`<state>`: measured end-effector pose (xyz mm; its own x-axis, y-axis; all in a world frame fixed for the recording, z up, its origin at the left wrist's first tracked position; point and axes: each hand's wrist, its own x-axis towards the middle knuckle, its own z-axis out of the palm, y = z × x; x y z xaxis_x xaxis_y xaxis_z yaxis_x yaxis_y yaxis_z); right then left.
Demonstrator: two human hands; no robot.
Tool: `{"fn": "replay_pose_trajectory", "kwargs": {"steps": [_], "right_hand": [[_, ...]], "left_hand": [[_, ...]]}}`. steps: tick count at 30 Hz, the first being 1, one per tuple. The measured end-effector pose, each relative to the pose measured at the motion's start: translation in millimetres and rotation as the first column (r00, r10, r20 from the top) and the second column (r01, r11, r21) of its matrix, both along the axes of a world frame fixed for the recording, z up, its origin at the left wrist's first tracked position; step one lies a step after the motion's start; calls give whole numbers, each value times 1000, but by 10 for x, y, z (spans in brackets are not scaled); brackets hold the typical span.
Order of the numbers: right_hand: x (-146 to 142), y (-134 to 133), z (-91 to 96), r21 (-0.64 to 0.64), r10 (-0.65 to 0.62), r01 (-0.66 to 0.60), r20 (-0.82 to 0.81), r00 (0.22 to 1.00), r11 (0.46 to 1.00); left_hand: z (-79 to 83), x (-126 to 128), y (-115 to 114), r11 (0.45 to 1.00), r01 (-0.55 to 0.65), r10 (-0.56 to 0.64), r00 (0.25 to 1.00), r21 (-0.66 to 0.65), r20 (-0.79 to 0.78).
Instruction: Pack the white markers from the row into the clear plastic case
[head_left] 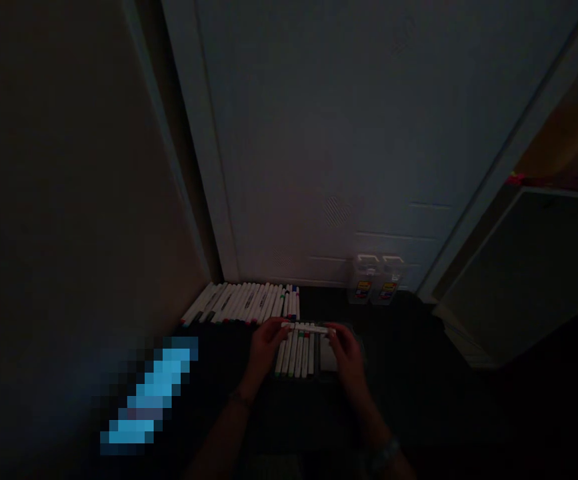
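A white marker (311, 329) lies crosswise between my hands, held level. My left hand (267, 335) pinches its left end, and my right hand (343, 345) grips its right end. Just beneath it, several white markers (295, 357) stand side by side in the left part of an open clear case (319, 380). A pale surface (327, 353) shows in the case's right part, partly covered by my right hand. The scene is dark, so the fingertips are hard to make out.
A row of several white markers with coloured caps (249, 303) lies along the wall at the back left. Two clear cases with handles and labels (363, 280) stand upright at the back right. A pixelated bright blue patch (151, 397) is at the lower left. White panel (339, 133) rises behind.
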<state>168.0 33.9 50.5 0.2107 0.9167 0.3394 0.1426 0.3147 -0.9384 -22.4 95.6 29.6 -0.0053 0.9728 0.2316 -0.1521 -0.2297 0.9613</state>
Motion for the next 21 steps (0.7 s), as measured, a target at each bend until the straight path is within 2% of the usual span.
{"fn": "replay_pose_trajectory", "kwargs": {"steps": [4,6,8,12,14,17,21], "right_hand": [[288,133,208,48,78,-95,270,960,994],[389,206,201,62,82,-114,377,923,992],[441,256,109,80,65,-111,439,896,991],[478,232,-156,103,13,-69,470,883,992],[503,177,-248,129,-46,-21,494,868,991],[540,120,-300,129,-97,37,500,860,991],[545,119,-276,107,-67,16,498,865,994]], "left_hand": [[-53,20,20,998,68,-68,997,7,-42],[-90,36,31,998,69,-69,995,6,-74],[-122,51,45,997,77,-77,991,-7,-111],[-143,73,37,991,130,-132,974,-20,-184],[-134,87,-8,992,127,-120,956,9,-268],[-106,110,-106,988,153,-128,910,32,-395],[-63,128,-204,983,181,-160,887,6,-433]]}}
